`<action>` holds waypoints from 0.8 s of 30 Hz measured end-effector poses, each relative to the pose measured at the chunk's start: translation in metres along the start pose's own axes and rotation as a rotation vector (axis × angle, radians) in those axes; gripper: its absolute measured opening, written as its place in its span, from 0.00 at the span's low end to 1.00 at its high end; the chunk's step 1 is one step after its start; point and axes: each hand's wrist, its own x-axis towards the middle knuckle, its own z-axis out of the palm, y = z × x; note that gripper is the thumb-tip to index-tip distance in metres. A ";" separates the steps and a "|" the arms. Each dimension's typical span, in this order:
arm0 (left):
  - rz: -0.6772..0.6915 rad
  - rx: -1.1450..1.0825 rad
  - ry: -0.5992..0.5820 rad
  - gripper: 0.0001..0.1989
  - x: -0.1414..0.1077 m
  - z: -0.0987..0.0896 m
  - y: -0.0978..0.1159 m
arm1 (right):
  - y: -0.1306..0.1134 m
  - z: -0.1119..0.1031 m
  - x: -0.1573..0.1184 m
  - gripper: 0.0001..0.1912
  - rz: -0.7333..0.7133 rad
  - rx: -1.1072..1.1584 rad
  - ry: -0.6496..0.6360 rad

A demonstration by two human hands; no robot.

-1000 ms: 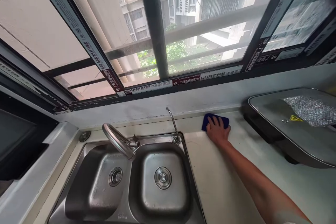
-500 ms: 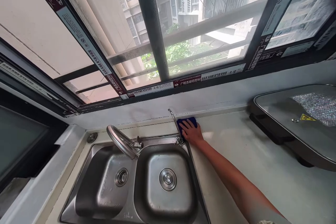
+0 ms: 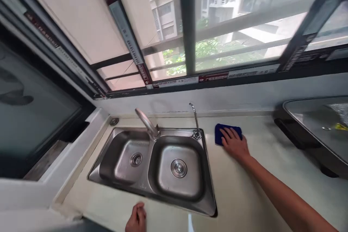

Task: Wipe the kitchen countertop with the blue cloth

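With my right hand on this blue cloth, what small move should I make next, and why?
Probably slide the blue cloth left toward the small tap: your right hand rests on it with fingers spread, and the counter between looks unobstructed.

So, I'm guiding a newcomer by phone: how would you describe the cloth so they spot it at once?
Find the double steel sink, set in the pale counter below the window. Just right of its thin tap, before the big lidded pan, a roughly rectangular cloth lies flat under the right hand. Its deep blue sets it apart from the steel tap and dark pan.
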 end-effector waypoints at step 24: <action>-0.026 -0.597 -0.069 0.19 -0.022 -0.007 -0.022 | -0.073 -0.074 -0.333 0.35 -0.275 -0.006 0.016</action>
